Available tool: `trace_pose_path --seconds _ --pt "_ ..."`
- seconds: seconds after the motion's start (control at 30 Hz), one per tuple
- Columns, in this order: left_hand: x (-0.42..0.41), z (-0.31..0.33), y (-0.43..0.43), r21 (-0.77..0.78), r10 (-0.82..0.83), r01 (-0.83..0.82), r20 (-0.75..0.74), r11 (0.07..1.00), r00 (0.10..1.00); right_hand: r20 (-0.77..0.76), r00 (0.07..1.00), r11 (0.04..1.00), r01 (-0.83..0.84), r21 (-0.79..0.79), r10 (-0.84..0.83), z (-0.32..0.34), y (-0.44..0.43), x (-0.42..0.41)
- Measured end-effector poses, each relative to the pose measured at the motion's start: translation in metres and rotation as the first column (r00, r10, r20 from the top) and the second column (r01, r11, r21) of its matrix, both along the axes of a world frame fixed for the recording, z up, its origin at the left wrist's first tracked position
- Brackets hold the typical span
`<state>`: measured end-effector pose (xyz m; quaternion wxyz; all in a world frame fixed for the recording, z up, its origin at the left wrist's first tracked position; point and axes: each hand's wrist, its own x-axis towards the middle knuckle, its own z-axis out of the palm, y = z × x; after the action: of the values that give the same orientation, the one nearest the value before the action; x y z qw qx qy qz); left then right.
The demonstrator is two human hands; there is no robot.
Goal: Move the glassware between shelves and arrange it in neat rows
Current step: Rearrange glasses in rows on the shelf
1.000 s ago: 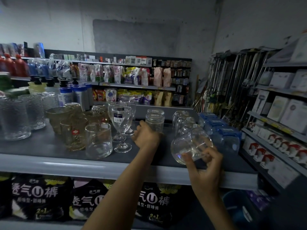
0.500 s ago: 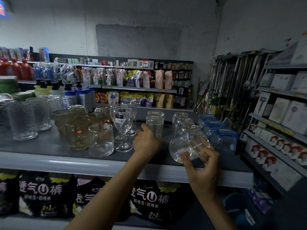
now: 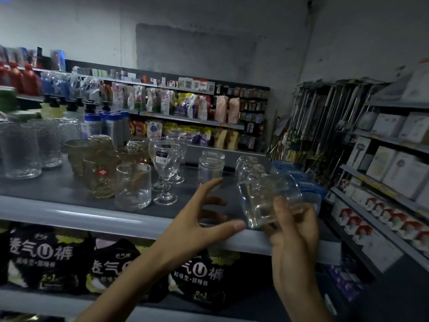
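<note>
grey metal shelf [image 3: 69, 212]: row of clear upturned glasses [image 3: 248, 166] at back right. r hand [image 3: 292, 231] grips clear round glass tumbler [image 3: 269, 198], tilted, over shelf front edge. l hand [image 3: 197, 219] spread, empty, just beside tumbler base. step prob placing. next: set it in line w/ that row.

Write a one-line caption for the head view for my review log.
Right hand holds a clear tumbler tilted over the front edge of the shelf; open left hand hovers beside it.
</note>
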<state>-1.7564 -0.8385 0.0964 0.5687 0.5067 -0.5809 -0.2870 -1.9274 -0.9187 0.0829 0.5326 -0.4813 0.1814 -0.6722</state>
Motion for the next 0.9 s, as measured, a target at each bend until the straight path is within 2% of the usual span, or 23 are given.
trace_pose_path --seconds 0.07,0.17,0.3,0.37,0.43,0.53,0.63,0.73,0.8,0.83,0.9 --pt "-0.011 0.001 0.006 -0.010 -0.045 0.045 -0.001 0.999 0.999 0.032 0.991 0.988 -0.135 0.067 0.134 0.006 0.011 -0.002" --pt "-0.024 0.005 0.013 -0.058 -0.023 0.021 -0.038 0.998 0.999 0.036 0.960 0.953 -0.280 0.112 0.278 0.013 0.027 -0.004" --pt "-0.031 0.010 0.027 -0.081 0.051 -0.055 -0.060 0.995 0.997 0.010 0.935 0.923 -0.352 0.157 0.354 0.017 0.037 -0.011" --pt "-0.032 0.012 0.035 -0.079 0.090 -0.095 -0.068 0.992 0.994 -0.066 0.926 0.918 -0.357 0.176 0.372 0.017 0.039 -0.018" --pt "-0.032 0.014 0.043 -0.065 0.130 -0.134 -0.064 0.989 0.990 -0.215 0.905 0.923 -0.324 0.209 0.367 0.011 0.041 -0.025" --pt "-0.034 0.015 0.051 -0.050 0.259 -0.257 0.024 0.965 0.966 -0.398 0.875 0.954 -0.200 0.223 0.277 -0.005 0.044 -0.035" --pt "-0.039 0.016 0.055 -0.058 0.345 -0.342 0.056 0.938 0.937 -0.510 0.859 0.999 -0.039 0.025 0.047 -0.018 0.048 -0.038" --pt "-0.039 0.018 0.052 -0.086 0.441 -0.433 0.209 0.897 0.873 -0.660 0.730 0.965 -0.005 -0.263 -0.176 -0.020 0.052 -0.035" --pt "-0.039 0.019 0.045 -0.116 0.498 -0.486 0.278 0.866 0.821 -0.693 0.650 0.912 0.001 -0.410 -0.312 -0.017 0.050 -0.023" --pt "-0.039 0.019 0.039 -0.128 0.521 -0.506 0.277 0.853 0.807 -0.704 0.616 0.896 0.007 -0.445 -0.355 -0.016 0.049 -0.015" --pt "-0.037 0.018 0.027 -0.161 0.560 -0.537 0.257 0.828 0.787 -0.750 0.556 0.909 0.023 -0.417 -0.358 -0.012 0.048 0.003"
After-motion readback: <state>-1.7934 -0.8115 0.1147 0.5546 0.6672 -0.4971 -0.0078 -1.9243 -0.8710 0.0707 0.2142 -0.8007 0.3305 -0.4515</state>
